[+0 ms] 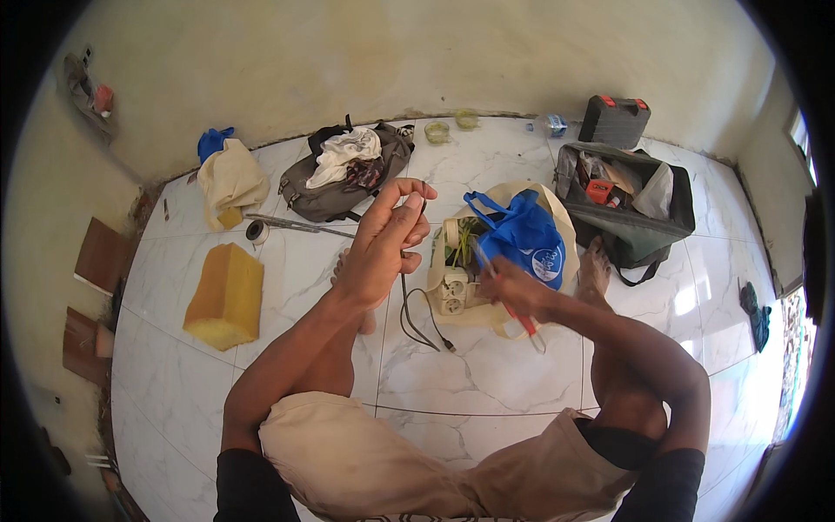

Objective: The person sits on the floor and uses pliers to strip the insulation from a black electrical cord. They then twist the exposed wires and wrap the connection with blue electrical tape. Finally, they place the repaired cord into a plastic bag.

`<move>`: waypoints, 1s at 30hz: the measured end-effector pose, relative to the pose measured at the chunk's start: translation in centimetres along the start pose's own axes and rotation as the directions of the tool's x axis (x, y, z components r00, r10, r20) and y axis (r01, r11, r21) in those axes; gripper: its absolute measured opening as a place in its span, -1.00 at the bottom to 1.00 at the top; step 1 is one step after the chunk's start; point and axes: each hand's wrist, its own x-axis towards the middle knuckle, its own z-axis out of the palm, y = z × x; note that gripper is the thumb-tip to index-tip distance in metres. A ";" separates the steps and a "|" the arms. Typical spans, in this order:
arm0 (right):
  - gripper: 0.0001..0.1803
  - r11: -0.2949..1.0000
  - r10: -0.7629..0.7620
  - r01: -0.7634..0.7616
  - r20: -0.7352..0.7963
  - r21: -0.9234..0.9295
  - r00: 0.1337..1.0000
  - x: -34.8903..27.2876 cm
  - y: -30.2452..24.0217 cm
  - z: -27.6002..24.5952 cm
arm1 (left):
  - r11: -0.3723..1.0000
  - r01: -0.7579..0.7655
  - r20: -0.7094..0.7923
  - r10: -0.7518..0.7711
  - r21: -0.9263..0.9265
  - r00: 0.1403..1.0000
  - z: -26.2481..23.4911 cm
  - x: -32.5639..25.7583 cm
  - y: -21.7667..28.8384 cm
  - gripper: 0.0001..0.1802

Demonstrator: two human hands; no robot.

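My left hand is raised in front of me, its fingers pinched round a dark cable. Below the hand the cable hangs, loops near the floor and ends in a small dark connector. My right hand, smeared by motion, is closed on a slim red-handled tool whose exact kind I cannot make out. Beyond and beside that hand lies a cream sack bearing a blue bag, a white socket strip and some green stems.
A yellow sponge block and a tape roll lie at left. Farther back are a cream cloth bag, a grey backpack, two green bowls and a bottle. An open tool bag and black case stand right.
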 end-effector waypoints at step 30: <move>-0.39 0.543 0.345 -0.045 0.174 -0.838 0.922 6.5 15.6 0.6 | 0.994 0.005 -0.091 0.005 0.113 0.996 -0.7 -0.9 -0.8 -0.79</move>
